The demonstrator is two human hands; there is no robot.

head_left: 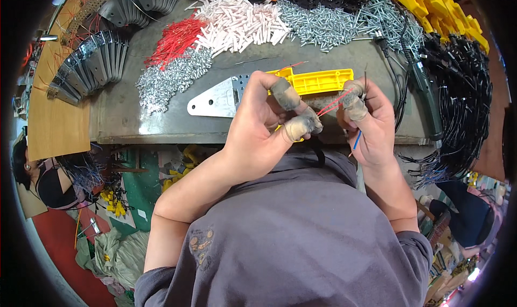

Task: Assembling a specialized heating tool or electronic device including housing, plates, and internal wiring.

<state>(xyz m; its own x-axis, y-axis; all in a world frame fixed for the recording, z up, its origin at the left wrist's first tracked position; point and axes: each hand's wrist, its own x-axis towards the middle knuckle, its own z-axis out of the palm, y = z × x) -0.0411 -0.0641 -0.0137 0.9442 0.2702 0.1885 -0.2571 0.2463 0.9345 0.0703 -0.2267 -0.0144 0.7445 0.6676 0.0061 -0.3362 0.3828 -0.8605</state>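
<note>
Over the table's near edge, my left hand (264, 116) pinches the ends of thin red wires (329, 106), thumb against fingers. The wires run across to my right hand (370, 116), whose fingers are closed on their other end. A short blue wire (357, 139) sticks out below the right hand. Worn, dirty tape wraps fingertips on both hands. Just beyond them lies a yellow plastic handle shell (326, 82), with a flat metal plate (212, 100) at its left. My left hand partly covers where shell and plate meet.
Piles line the table's far side: small metal fasteners (171, 81), red sleeves (175, 40), white sleeves (242, 24) and screws (323, 26). Bent metal plates (91, 64) stand left. A dark electric screwdriver (425, 94), black cables (458, 91) and yellow shells (431, 8) lie right. Another person sits far left.
</note>
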